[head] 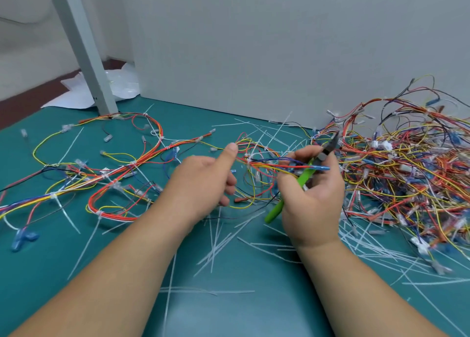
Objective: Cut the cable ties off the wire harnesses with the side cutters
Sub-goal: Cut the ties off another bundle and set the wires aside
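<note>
While gripped by right hand fingers, side cutters diagonal, nose up-right; harness pinched in left hand.

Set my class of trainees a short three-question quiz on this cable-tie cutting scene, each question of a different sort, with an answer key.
1. Multiple choice: which hand grips the green-handled side cutters? A) left B) right C) neither
2. True or false: the big tangled pile of wire harnesses lies on the person's left.
3. Fill in: the cut tie strips scattered over the mat are ____ in colour.
Key: 1: B, the right hand. 2: False, it lies on the right. 3: white.
</note>
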`<action>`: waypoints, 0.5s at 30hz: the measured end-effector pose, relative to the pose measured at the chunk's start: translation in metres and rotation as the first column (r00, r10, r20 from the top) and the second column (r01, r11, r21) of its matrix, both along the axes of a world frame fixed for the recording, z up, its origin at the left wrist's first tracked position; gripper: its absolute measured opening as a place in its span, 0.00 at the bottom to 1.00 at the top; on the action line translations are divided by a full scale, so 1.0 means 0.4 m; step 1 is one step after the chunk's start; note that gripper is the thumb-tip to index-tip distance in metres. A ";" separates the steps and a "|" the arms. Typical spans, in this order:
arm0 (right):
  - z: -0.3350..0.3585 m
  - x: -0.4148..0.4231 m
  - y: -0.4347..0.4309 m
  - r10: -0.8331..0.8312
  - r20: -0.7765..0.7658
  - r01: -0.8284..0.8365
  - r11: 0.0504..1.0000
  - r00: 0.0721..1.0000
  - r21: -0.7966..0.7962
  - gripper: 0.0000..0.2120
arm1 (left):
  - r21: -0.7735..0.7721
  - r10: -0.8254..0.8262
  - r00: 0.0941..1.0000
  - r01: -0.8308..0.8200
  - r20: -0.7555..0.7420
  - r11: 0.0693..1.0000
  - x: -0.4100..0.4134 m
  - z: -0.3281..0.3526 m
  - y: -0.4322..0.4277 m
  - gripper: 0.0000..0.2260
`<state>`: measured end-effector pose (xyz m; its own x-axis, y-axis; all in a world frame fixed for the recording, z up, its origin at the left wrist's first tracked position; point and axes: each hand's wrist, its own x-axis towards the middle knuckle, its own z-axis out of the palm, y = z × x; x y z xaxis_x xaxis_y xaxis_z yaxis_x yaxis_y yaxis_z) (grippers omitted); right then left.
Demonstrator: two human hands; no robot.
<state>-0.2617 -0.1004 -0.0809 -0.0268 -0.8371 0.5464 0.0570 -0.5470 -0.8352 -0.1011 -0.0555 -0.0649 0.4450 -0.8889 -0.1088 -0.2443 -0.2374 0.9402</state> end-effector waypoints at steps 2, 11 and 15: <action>0.001 -0.002 -0.003 -0.022 0.016 0.022 1.000 1.000 -0.021 0.16 | 0.076 -0.114 0.989 0.122 -0.098 0.990 -0.019 0.002 0.005 0.32; -0.017 0.006 0.011 0.182 -0.134 -0.186 0.982 0.974 -0.017 0.19 | -0.097 -0.084 0.889 0.045 -0.450 0.994 -0.049 -0.013 0.002 0.09; -0.016 0.003 -0.004 0.319 -0.099 -0.312 0.947 0.943 0.083 0.21 | -0.109 -0.009 0.858 -0.055 -0.514 0.993 -0.038 -0.006 -0.006 0.04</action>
